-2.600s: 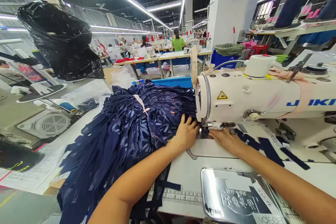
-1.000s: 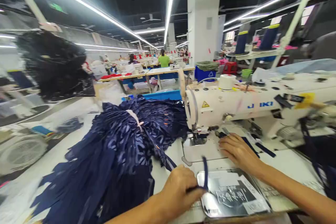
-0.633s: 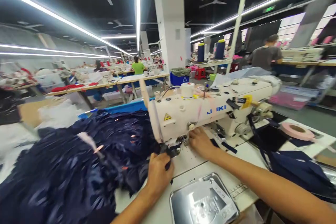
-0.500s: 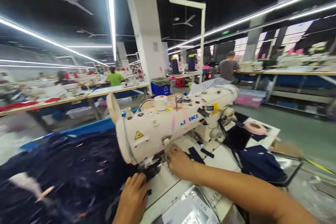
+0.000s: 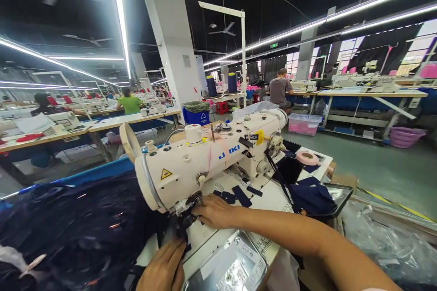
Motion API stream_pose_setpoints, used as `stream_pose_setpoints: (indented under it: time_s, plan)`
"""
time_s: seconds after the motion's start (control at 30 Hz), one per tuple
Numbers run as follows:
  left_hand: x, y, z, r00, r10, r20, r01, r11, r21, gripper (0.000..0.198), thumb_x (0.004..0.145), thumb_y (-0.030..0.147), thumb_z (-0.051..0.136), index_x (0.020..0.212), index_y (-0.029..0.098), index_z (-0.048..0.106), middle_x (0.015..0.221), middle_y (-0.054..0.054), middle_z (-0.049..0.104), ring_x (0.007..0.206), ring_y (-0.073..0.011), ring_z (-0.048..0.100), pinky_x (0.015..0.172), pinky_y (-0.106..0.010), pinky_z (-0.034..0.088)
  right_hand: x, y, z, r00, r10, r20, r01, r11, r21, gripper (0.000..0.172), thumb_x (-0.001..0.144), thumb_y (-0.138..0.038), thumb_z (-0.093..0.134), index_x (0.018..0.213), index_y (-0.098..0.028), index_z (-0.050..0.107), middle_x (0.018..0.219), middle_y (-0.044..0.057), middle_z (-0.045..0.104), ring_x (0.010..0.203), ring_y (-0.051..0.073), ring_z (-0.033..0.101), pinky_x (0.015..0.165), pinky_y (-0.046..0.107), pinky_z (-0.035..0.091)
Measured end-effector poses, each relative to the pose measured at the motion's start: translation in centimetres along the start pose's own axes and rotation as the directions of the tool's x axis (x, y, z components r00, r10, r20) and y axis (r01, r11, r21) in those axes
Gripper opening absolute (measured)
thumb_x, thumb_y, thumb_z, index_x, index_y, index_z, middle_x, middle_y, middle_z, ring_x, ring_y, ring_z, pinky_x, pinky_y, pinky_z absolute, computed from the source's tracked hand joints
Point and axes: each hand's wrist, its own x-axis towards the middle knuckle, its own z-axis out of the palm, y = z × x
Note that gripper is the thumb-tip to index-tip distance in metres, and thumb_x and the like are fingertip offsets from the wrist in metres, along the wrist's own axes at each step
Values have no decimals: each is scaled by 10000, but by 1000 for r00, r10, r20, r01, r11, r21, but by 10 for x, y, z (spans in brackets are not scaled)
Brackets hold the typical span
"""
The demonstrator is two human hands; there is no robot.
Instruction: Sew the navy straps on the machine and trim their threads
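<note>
A white sewing machine (image 5: 211,159) stands before me, its needle area at the near left end. Dark navy cloth (image 5: 180,234) lies under the needle area and runs off to the left. My left hand (image 5: 164,263) is closed on this cloth just in front of the needle, fingers together. Right beside the presser foot, my right hand (image 5: 213,211) has its fingers bent, the tips at the cloth's edge; its thumb is partly hidden. Small navy fabric pieces (image 5: 241,195) lie on the machine bed behind my right hand.
A large heap of navy cloth (image 5: 75,232) fills the left side. Near me is a shiny metal tray (image 5: 232,261). A pink tape roll (image 5: 307,158) and a tray with navy cloth (image 5: 312,198) sit at right. A person in grey (image 5: 280,88) sits farther back.
My right hand has come down from the lever on the machine's front to the cloth by the presser foot. My left hand stays at the cloth. The view has turned slightly right.
</note>
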Motion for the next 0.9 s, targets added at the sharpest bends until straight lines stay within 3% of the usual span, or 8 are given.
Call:
stream_pose_setpoints:
  time_s: [0.13, 0.23, 0.33, 0.4, 0.53, 0.63, 0.9]
  plan:
    - [-5, 8, 4, 995, -81, 64, 82, 997, -15, 339, 722, 87, 401, 982, 182, 595, 946, -44, 669, 881, -183, 626, 744, -251, 540, -6, -8, 5, 979, 195, -65, -194, 981, 21, 151, 812, -265, 527, 869, -136, 580, 829, 63, 624, 773, 190, 576, 705, 304, 401]
    - [-3, 22, -4, 950, -203, 237, 224, 972, -68, 370, 703, 37, 400, 1001, 149, 590, 989, -69, 641, 956, -192, 580, 831, -287, 507, -13, -15, 9, 986, 167, -25, -166, 986, 30, 103, 796, -207, 531, 817, -122, 585, 807, 84, 622, 798, 217, 567, 742, 341, 406]
    - [1, 31, -12, 890, -210, 405, 285, 949, -133, 309, 713, 56, 465, 995, 110, 579, 1010, -84, 614, 991, -202, 537, 888, -300, 468, -15, -17, 15, 996, 94, 7, -94, 993, 70, 116, 810, -126, 472, 839, -120, 584, 867, 108, 608, 824, 216, 552, 757, 346, 414]
    - [1, 34, -14, 865, -201, 459, 298, 943, -149, 274, 739, 70, 471, 993, 105, 569, 1008, -95, 602, 995, -198, 521, 895, -307, 454, -13, -15, 20, 1000, 22, 17, -24, 995, 97, 137, 825, -125, 442, 831, -130, 579, 877, 107, 594, 798, 207, 548, 718, 332, 429]
    - [-5, 37, -9, 861, -169, 479, 269, 952, -148, 241, 765, 102, 474, 987, 101, 566, 1008, -115, 592, 1000, -206, 506, 864, -318, 449, -6, -14, 29, 986, -166, -21, 166, 986, 20, 198, 852, -136, 380, 805, -146, 572, 822, 86, 587, 766, 198, 548, 690, 313, 435]
    - [-6, 38, -6, 871, -158, 465, 241, 963, -124, 223, 779, 133, 475, 975, 96, 575, 1063, -131, 580, 986, -213, 507, 844, -329, 444, 0, -13, 29, 978, -202, 51, 203, 979, -6, 209, 833, -104, 359, 790, -153, 558, 805, 78, 586, 727, 186, 543, 671, 298, 421]
    - [2, 36, -4, 867, -151, 476, 201, 978, -55, 176, 816, 174, 436, 913, 109, 567, 1172, -142, 540, 927, -227, 508, 750, -333, 430, 12, -5, 25, 965, -73, 253, -28, 927, 375, 172, 826, -220, 380, 705, -194, 501, 650, -2, 547, 600, 136, 506, 579, 245, 393]
